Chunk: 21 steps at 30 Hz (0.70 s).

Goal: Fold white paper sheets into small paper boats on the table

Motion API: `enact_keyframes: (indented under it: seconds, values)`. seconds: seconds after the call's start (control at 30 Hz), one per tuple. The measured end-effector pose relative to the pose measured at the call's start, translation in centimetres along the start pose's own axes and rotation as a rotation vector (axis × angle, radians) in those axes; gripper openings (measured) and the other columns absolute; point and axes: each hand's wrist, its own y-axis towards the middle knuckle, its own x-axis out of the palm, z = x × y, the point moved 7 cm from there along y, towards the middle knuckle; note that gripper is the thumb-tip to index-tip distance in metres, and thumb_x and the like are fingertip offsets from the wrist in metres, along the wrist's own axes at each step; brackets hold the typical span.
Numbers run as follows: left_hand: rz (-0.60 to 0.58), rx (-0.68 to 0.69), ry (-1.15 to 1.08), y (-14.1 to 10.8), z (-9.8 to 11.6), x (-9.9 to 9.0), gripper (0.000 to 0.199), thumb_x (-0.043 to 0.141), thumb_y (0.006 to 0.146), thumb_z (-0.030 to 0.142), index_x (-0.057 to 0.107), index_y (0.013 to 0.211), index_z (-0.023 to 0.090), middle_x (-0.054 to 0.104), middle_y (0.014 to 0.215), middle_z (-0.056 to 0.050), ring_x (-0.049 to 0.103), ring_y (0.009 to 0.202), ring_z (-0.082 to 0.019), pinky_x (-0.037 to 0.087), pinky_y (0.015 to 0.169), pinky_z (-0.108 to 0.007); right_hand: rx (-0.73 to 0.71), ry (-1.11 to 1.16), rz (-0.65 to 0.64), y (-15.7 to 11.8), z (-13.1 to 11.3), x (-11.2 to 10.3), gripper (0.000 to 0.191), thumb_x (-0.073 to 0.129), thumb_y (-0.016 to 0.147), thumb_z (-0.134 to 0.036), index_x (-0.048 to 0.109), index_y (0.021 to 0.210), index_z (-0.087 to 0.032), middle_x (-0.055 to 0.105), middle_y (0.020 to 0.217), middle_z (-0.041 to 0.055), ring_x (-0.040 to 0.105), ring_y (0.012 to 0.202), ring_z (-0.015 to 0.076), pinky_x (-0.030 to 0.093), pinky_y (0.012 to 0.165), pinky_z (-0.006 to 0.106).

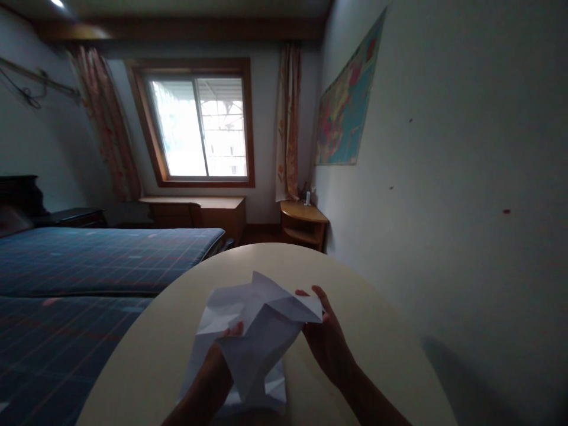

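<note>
A white sheet of paper point(273, 334) with many creases is lifted at an angle over the round table point(355, 296). At its right corner, my right hand point(326, 331) is closed, pinching the paper with the thumb and fingers. My left hand point(228, 337) is at the paper's left side, its fingertips showing over an edge and the rest partly covered by a flap. More creased white paper point(202, 337) lies underneath, close to the tabletop. Whether it is the same sheet or a second one, I cannot tell.
To the left of the table is a bed point(110, 260) with a blue plaid cover. A desk point(222, 204) stands under the window, and a corner shelf point(306, 213) holds small items. The wall point(465, 236) runs close along the right, with a map point(348, 100) on it.
</note>
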Motion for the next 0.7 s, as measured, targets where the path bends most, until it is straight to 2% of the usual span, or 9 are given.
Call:
enact_keyframes:
  seconds: [0.07, 0.17, 0.23, 0.3, 0.43, 0.53, 0.6, 0.7]
  values:
    - [-0.007, 0.025, 0.013, 0.3, -0.3, -0.1, 0.043, 0.083, 0.056, 0.045, 0.067, 0.081, 0.015, 0.07, 0.072, -0.006, 0.066, 0.065, -0.022, 0.051, 0.059, -0.03, 0.001, 0.005, 0.006, -0.1, -0.1, 0.2, 0.073, 0.082, 0.07, -0.049, 0.046, 0.133, -0.035, 0.062, 0.128, 0.0065, 0.062, 0.108, 0.0214, 0.047, 0.093, 0.034]
    - [0.019, 0.09, 0.119, 0.3, -0.2, -0.4, 0.043, 0.077, 0.064, 0.052, 0.064, 0.08, 0.014, 0.065, 0.064, -0.003, 0.063, 0.058, -0.02, 0.049, 0.054, -0.029, -0.014, -0.027, 0.073, -0.1, 0.0, 0.1, 0.105, 0.086, 0.065, -0.043, 0.02, 0.147, -0.042, 0.048, 0.145, 0.0091, 0.062, 0.11, 0.0236, 0.048, 0.093, 0.038]
    - [0.072, 0.139, 0.186, 0.0, 0.2, -0.6, 0.044, 0.076, 0.065, 0.054, 0.063, 0.08, 0.014, 0.063, 0.062, -0.002, 0.063, 0.057, -0.021, 0.05, 0.051, -0.028, -0.008, -0.066, 0.118, -0.2, 0.4, -0.1, 0.122, 0.089, 0.062, -0.036, 0.004, 0.15, -0.044, 0.039, 0.152, 0.0114, 0.061, 0.113, 0.026, 0.049, 0.093, 0.043]
    - [0.119, 0.198, 0.221, -0.4, 0.8, -0.8, 0.043, 0.075, 0.067, 0.053, 0.064, 0.081, 0.014, 0.065, 0.065, -0.003, 0.065, 0.062, -0.022, 0.052, 0.052, -0.028, -0.01, -0.099, 0.136, -0.3, 1.1, -0.2, 0.129, 0.09, 0.06, -0.031, -0.002, 0.15, -0.042, 0.037, 0.153, 0.0132, 0.058, 0.118, 0.0281, 0.047, 0.096, 0.047]
    - [0.189, 0.281, 0.198, -0.7, 1.6, -1.2, 0.041, 0.073, 0.07, 0.049, 0.066, 0.088, 0.013, 0.069, 0.076, -0.006, 0.068, 0.069, -0.024, 0.054, 0.051, -0.027, -0.026, -0.208, 0.182, -1.0, 2.3, -0.3, 0.128, 0.091, 0.053, -0.023, 0.006, 0.148, -0.037, 0.04, 0.149, 0.0143, 0.052, 0.125, 0.0293, 0.046, 0.1, 0.046]
    - [0.206, 0.282, 0.168, -0.4, 1.2, -1.6, 0.046, 0.071, 0.072, 0.052, 0.065, 0.092, 0.012, 0.07, 0.076, -0.007, 0.069, 0.069, -0.025, 0.056, 0.054, -0.03, 0.03, -0.338, 0.259, -1.6, 2.8, -0.3, 0.123, 0.091, 0.054, -0.019, 0.008, 0.144, -0.037, 0.042, 0.145, 0.015, 0.056, 0.12, 0.029, 0.049, 0.095, 0.044]
    - [0.19, 0.251, 0.148, -0.2, 0.5, -1.6, 0.048, 0.07, 0.072, 0.054, 0.064, 0.095, 0.011, 0.07, 0.076, -0.007, 0.069, 0.069, -0.025, 0.056, 0.056, -0.031, 0.055, -0.351, 0.219, -1.8, 2.9, 0.4, 0.117, 0.089, 0.058, -0.019, 0.008, 0.142, -0.035, 0.048, 0.139, 0.0152, 0.06, 0.115, 0.0286, 0.051, 0.092, 0.044]
    - [0.13, 0.157, 0.09, -0.1, -0.6, -1.3, 0.045, 0.071, 0.073, 0.051, 0.063, 0.096, 0.013, 0.071, 0.078, -0.007, 0.069, 0.069, -0.025, 0.055, 0.057, -0.031, 0.055, -0.29, 0.067, -1.8, 2.7, 2.0, 0.109, 0.086, 0.065, -0.02, 0.01, 0.142, -0.033, 0.057, 0.13, 0.014, 0.062, 0.112, 0.0286, 0.051, 0.091, 0.043]
